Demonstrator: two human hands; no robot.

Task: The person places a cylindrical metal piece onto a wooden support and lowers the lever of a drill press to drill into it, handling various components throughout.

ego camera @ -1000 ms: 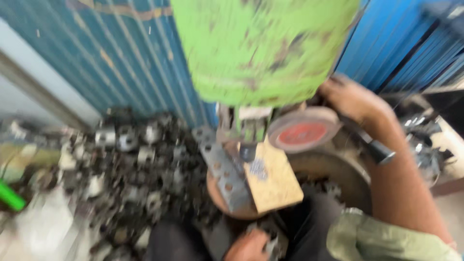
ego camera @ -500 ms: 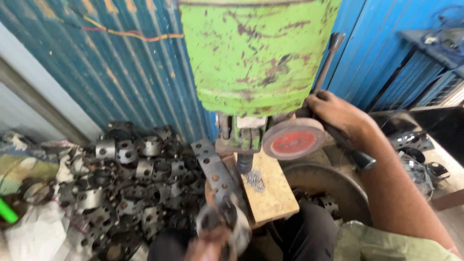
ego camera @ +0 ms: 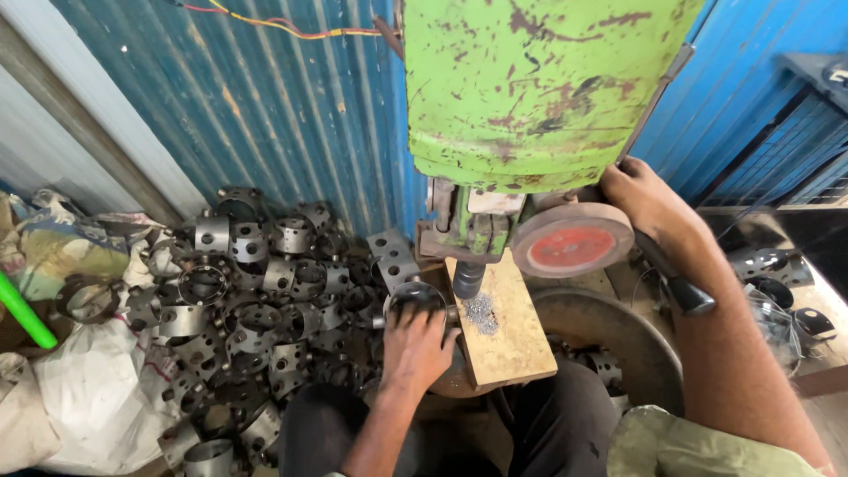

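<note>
Corrugated blue sheeting backs a green press (ego camera: 539, 88). Left hand (ego camera: 415, 349) grips a perforated metal ring (ego camera: 415, 299) just left of the punch (ego camera: 468, 278); right hand (ego camera: 649, 199) clasps the lever (ego camera: 673, 278).

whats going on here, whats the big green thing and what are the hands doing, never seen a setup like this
The picture comes from a camera worn on the person's head, looking down at their own two hands. The green machine looks like a bench drill press; its drill bit points down at a wooden board dusted with metal shavings. The left hand holds a metal ring beside the bit. The right hand rests at the feed lever, next to a red-faced wheel. A pile of punched metal rings lies on the left.
</note>
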